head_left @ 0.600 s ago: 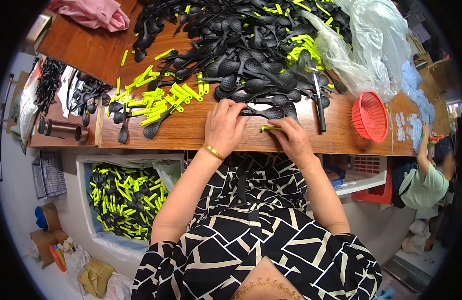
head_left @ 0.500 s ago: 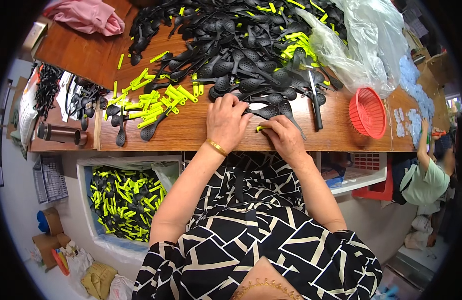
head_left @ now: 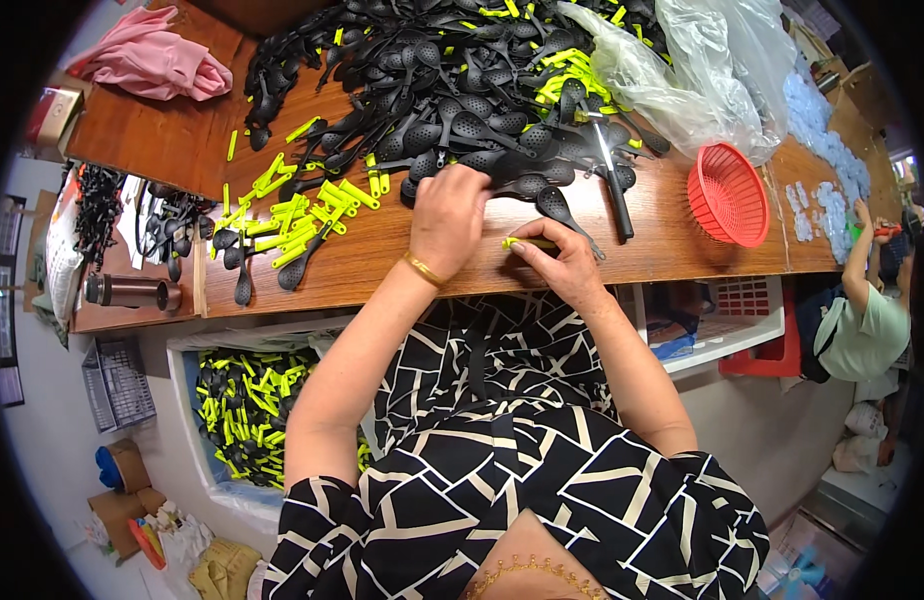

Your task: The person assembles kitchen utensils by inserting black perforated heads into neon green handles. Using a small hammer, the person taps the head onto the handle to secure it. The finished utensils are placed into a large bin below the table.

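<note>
My left hand (head_left: 450, 222) rests at the near edge of a heap of black slotted spoons (head_left: 472, 125). Its fingers are curled and drawn together, and their tips are hidden, so what they grip does not show. Close by on the right, my right hand (head_left: 564, 262) pinches a small yellow-green handle piece (head_left: 510, 243) between thumb and fingers, just above the table; something dark shows beside it. One black spoon (head_left: 557, 207) lies just beyond my right hand. Loose yellow-green handle pieces (head_left: 294, 232) are scattered on the left.
A black-handled metal tool (head_left: 614, 185) and a red plastic basket (head_left: 727, 195) are on the right, below clear plastic bags (head_left: 722, 80). A lined box (head_left: 187, 420) of black and yellow-green parts stands below the table. Another person (head_left: 862, 325) works at far right.
The black spoon that lay between my hands no longer shows there. My left hand has moved slightly farther over the heap. The right hand still pinches the yellow-green piece. The view has shifted a little.
</note>
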Action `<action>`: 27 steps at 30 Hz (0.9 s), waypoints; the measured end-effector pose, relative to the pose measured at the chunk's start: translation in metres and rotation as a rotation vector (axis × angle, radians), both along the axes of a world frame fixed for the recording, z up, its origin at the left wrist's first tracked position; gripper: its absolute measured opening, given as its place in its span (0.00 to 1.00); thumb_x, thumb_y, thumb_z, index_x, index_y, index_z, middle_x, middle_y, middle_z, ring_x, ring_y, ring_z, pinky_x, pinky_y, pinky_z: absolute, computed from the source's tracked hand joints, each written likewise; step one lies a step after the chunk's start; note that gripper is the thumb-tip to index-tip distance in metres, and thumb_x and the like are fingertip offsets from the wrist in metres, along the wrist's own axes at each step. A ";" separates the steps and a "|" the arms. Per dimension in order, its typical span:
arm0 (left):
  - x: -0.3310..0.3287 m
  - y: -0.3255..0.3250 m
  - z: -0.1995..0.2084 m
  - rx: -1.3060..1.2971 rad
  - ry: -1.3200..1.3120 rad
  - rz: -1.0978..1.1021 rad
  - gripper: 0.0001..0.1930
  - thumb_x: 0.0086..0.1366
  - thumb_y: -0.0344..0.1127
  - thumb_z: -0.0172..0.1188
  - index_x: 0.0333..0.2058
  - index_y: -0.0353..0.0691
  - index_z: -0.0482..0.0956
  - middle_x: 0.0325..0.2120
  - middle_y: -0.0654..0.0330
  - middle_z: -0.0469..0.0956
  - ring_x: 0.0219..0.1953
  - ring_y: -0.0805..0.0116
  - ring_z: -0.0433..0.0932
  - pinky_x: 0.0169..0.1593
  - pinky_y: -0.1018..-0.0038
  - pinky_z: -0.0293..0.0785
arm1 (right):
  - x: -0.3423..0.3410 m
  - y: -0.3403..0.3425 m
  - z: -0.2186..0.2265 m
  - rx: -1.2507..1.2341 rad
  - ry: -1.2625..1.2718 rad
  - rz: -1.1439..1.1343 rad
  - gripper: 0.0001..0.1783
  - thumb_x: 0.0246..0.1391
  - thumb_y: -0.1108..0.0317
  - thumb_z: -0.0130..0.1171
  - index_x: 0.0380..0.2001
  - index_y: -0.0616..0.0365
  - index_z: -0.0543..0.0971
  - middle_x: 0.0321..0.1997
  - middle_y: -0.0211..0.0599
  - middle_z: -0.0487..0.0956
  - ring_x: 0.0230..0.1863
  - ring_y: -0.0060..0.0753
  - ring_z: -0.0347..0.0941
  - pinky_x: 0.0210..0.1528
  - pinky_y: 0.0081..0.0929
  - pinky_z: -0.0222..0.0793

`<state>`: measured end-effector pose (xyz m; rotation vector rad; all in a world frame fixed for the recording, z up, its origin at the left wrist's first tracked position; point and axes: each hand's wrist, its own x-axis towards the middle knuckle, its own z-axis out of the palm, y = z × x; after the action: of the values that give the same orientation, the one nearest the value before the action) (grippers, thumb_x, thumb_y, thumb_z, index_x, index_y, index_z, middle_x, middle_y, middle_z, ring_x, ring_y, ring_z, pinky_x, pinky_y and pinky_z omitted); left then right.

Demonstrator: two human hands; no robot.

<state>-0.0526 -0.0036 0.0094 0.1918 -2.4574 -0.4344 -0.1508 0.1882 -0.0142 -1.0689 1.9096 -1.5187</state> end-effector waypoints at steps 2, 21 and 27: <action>0.006 -0.003 -0.013 0.575 0.175 0.023 0.07 0.69 0.30 0.62 0.44 0.37 0.80 0.38 0.62 0.79 0.42 0.66 0.79 0.47 0.69 0.72 | 0.007 -0.007 0.000 -0.092 -0.160 0.006 0.08 0.59 0.69 0.68 0.39 0.61 0.84 0.41 0.33 0.84 0.46 0.27 0.79 0.52 0.26 0.73; 0.068 0.035 0.024 1.584 0.575 -0.006 0.09 0.77 0.31 0.52 0.52 0.38 0.73 0.53 0.46 0.81 0.54 0.59 0.83 0.59 0.65 0.80 | 0.035 -0.052 0.026 -0.328 -0.417 0.054 0.08 0.59 0.76 0.68 0.42 0.62 0.84 0.46 0.32 0.82 0.47 0.23 0.79 0.56 0.24 0.75; 0.069 0.038 0.027 1.615 0.576 -0.003 0.09 0.78 0.31 0.51 0.53 0.39 0.73 0.53 0.46 0.81 0.56 0.58 0.82 0.60 0.64 0.79 | 0.037 -0.056 0.030 -0.308 -0.436 0.011 0.08 0.59 0.76 0.68 0.42 0.61 0.84 0.44 0.31 0.82 0.47 0.22 0.79 0.53 0.22 0.75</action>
<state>0.0167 0.0340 0.0368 0.5801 -1.0500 -2.0088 -0.1141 0.1322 0.0157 -0.7786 1.4035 -1.8986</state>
